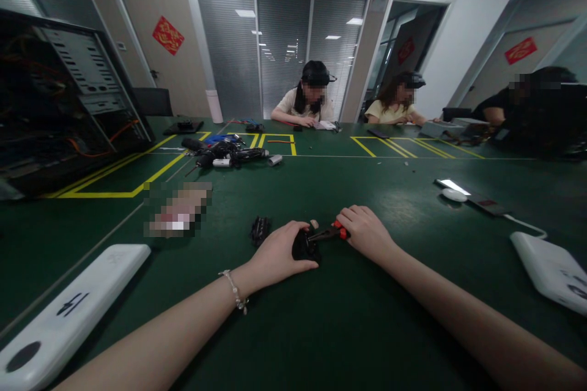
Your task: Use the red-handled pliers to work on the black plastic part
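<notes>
Small black part [305, 249] mostly covered by left hand [279, 253]; shape hard to make out. Pliers [329, 233] handles buried in right hand [364, 232], only red-black stubs and dark nose visible. Part sits on green table [348, 317], clasped by left thumb and curled fingers. Pliers nose meets part from right. Right hand closed around handles, knuckles up. Forearms stretched forward, converging. Second black piece [260, 230] just beyond left hand.

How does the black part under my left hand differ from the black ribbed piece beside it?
The rounded black part is gripped by the left hand, with red-handled pliers in the right hand at it; the ribbed black piece lies loose, untouched. The gripped part looks bulkier and rounder, the loose piece narrower. Both are small, black, on the green table.
</notes>
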{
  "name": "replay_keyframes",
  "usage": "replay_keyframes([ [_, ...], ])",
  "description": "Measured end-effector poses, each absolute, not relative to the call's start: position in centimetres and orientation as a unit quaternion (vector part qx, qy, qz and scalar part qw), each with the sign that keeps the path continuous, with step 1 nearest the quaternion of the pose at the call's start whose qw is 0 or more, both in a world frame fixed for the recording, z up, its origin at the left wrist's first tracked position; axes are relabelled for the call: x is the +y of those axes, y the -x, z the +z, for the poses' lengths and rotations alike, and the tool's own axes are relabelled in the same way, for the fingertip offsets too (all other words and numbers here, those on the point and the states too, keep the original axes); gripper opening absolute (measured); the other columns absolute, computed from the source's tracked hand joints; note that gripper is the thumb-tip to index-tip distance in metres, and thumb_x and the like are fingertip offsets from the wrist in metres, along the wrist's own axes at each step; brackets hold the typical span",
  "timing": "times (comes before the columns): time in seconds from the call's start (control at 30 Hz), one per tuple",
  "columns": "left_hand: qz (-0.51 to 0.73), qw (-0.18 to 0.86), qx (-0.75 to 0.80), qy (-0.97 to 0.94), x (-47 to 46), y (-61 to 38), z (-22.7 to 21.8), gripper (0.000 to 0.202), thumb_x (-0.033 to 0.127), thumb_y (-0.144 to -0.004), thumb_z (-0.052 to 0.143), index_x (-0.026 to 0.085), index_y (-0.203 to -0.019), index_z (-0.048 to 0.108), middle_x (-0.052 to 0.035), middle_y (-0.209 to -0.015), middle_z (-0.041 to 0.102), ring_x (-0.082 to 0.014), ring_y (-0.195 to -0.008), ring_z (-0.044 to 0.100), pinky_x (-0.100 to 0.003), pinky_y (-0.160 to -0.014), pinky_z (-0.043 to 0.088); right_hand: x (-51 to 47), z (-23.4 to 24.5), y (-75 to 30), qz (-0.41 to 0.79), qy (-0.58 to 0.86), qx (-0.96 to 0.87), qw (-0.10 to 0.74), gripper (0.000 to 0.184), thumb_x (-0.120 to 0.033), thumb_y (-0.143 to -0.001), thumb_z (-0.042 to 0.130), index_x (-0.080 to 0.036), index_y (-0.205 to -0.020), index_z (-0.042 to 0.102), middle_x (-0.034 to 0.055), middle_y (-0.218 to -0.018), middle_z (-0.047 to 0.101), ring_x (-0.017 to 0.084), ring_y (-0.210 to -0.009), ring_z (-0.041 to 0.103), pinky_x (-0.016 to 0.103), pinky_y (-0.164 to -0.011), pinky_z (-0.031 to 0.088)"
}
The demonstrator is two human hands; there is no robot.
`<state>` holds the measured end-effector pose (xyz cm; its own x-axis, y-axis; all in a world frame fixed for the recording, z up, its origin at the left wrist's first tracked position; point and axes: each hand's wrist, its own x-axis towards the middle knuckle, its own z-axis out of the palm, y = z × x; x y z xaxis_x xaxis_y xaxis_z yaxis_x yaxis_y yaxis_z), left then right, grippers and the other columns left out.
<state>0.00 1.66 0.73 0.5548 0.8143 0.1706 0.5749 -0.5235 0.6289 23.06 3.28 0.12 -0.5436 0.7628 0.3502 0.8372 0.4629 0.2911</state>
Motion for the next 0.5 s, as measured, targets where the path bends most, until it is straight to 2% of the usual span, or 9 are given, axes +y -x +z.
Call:
replay_keyframes([
  [0.5, 0.230, 0.261, 0.410, -0.843, 1.71, -0.09, 0.69, 0.063, 0.043, -0.060, 0.067, 0.022, -0.114, 0.042, -0.0065, -0.114, 0.050, -0.0259, -0.102, 0.049, -0.039, -0.087, 0.038, 3.48, 0.18, -23.13, -0.217, 0.456, -0.858, 0.091, 0.019, -0.009, -0.066, 0.049, -0.016, -0.082, 0.056, 0.0057, -0.083, 0.057, 0.018, -0.078, 0.047, 0.030, -0.070, 0.032],
])
